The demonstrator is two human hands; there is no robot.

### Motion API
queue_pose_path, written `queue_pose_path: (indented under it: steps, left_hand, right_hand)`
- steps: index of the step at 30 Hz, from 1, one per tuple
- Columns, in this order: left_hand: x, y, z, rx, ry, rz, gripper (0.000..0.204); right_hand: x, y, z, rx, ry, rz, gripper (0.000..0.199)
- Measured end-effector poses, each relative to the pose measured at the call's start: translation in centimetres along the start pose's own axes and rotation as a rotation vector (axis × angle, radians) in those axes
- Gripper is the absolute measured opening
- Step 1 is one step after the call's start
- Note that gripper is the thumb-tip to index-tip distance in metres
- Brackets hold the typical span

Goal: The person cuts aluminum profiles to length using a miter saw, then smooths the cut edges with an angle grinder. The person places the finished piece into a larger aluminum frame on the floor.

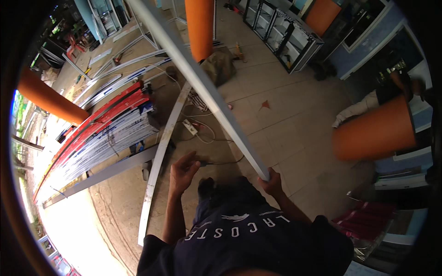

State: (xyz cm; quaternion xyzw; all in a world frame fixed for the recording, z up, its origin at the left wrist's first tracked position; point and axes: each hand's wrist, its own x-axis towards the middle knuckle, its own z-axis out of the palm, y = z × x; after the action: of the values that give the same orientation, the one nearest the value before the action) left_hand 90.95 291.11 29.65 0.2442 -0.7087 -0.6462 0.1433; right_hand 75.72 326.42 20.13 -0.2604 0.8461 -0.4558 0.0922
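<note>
A long, pale grey metal bar (209, 99) slants from the upper left down to my lap. My right hand (271, 183) is wrapped around its near end. My left hand (184, 172) is raised to the left of the bar, apart from it, with fingers spread and nothing visible in it. Below and left of that hand, a long whitish strip (159, 161) stretches toward the first bar. Beyond my left hand, a white power strip (189, 127) with cables lies on the floor.
Red-wrapped profiles (110, 108) and silver profiles (103, 142) are stacked at left. Orange pillars stand at the top (200, 30), left (55, 99) and right (377, 131). A glass-fronted cabinet (294, 37) stands at far right. Another person's light trouser leg (357, 110) shows behind the right pillar.
</note>
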Motion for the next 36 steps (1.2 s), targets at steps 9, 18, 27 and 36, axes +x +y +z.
queue_pose_path:
  steps: [9, 18, 27, 36]
  left_hand:
    - [10.3, 0.7, 4.4, 0.039, -0.257, -0.004, 0.041]
    - [25.2, -0.7, 15.5, 0.374, -0.327, 0.126, 0.037]
    - [43.4, 7.8, 29.1, 0.361, -0.31, 0.121, 0.036]
    - [56.1, 3.7, 30.6, 0.656, -0.266, -0.023, 0.042]
  right_hand:
    - [0.2, 2.6, -4.2, -0.044, 0.374, 0.295, 0.022]
    - [13.4, 14.4, -8.9, 0.111, 0.428, 0.439, 0.015]
    - [36.9, 18.8, -24.9, 0.93, -0.13, 0.593, 0.026]
    - [58.8, 21.9, -28.1, 0.892, -0.144, 0.452, 0.022]
